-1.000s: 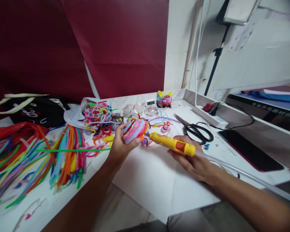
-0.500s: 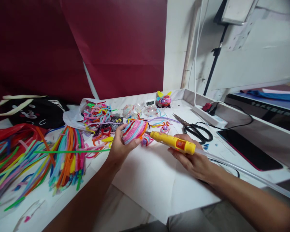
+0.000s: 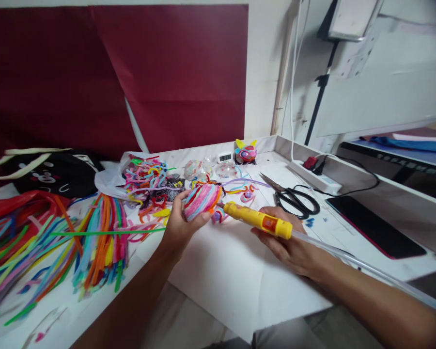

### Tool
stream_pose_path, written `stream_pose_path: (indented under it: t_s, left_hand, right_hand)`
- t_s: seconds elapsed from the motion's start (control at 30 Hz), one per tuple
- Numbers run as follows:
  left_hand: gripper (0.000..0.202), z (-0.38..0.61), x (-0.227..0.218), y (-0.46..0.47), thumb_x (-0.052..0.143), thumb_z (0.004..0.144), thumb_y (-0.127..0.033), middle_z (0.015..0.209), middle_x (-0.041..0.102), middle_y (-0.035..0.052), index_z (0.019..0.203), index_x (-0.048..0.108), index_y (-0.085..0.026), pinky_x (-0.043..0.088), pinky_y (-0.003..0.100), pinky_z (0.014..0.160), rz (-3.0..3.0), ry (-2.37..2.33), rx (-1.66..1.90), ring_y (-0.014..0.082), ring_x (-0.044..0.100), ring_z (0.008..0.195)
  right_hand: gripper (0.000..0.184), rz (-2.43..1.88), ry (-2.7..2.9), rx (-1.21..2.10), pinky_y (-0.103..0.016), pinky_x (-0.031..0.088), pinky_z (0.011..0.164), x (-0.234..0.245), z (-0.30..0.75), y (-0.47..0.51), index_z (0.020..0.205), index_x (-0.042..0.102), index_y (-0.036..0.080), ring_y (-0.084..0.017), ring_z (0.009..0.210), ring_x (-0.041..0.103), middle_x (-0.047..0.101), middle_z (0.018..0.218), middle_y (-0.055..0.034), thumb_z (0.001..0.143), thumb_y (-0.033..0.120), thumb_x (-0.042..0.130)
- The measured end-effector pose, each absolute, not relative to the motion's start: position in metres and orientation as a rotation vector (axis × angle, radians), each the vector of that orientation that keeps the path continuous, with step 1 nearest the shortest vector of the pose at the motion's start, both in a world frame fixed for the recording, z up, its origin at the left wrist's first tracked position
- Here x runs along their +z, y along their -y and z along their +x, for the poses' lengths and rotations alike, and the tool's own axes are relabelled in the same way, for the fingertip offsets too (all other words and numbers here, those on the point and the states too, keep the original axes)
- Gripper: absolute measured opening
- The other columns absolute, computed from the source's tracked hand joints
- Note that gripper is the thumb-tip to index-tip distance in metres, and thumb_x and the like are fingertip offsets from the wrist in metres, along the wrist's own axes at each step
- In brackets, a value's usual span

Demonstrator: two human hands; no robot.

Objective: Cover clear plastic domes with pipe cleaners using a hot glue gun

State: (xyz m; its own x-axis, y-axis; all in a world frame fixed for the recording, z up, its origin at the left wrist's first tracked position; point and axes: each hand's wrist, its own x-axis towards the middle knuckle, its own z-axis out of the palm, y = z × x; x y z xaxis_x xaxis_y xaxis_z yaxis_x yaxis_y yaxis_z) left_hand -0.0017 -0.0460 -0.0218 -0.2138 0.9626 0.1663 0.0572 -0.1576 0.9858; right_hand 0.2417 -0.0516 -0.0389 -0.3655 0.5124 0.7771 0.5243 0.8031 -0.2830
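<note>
My left hand (image 3: 183, 220) is closed around a rounded ball (image 3: 202, 201) covered in pink, blue, red and white pipe-cleaner stripes. My right hand (image 3: 288, 245) grips a yellow hot glue gun (image 3: 256, 219), from whose back a long clear glue stick (image 3: 370, 272) runs over the forearm. The glue gun's tip is at the ball's right side; whether it touches cannot be made out. Behind the tip lie small curled pipe-cleaner pieces (image 3: 247, 195). White paper (image 3: 225, 271) lies under both hands.
Pipe-cleaner bundles (image 3: 103, 242) spread over the left. Black-handled scissors (image 3: 294, 198), a phone (image 3: 378, 225) and a power strip (image 3: 314, 177) lie right. At the back stand a small timer (image 3: 225, 158), a finished-looking ball with yellow horns (image 3: 246, 152) and clear balls (image 3: 198, 169).
The view has tilted up slightly, so things sit a little lower. The glue gun's tip has shifted slightly left and down beside the ball. Both hands keep their hold.
</note>
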Motion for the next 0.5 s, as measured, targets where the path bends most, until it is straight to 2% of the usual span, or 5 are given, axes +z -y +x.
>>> stream_pose_path:
  t_s: [0.2,0.5]
  left_hand:
    - [0.082,-0.001,-0.021,0.046,0.083,0.056,-0.041,0.110,0.065,0.0038,0.127,0.046,-0.023,0.049,0.028,0.081,1.229,-1.335,1.477,0.0204,0.064,0.094]
    - [0.078,-0.001,-0.022,0.046,0.083,0.057,-0.039,0.113,0.066,0.0050,0.124,0.046,-0.024,0.051,0.030,0.080,1.232,-1.278,1.479,0.0224,0.066,0.097]
  right_hand:
    - [0.019,-0.818,1.974,0.052,-0.031,0.055,0.064,-0.045,0.243,0.048,0.108,0.055,0.021,-0.021,0.075,0.069,0.070,0.089,-0.0066,0.090,0.026,0.054]
    - [0.020,-0.824,1.962,0.109,-0.035,0.055,0.070,-0.056,0.247,0.042,0.110,0.058,0.023,-0.023,0.082,0.067,0.068,0.098,-0.0074,0.092,0.029,0.056]
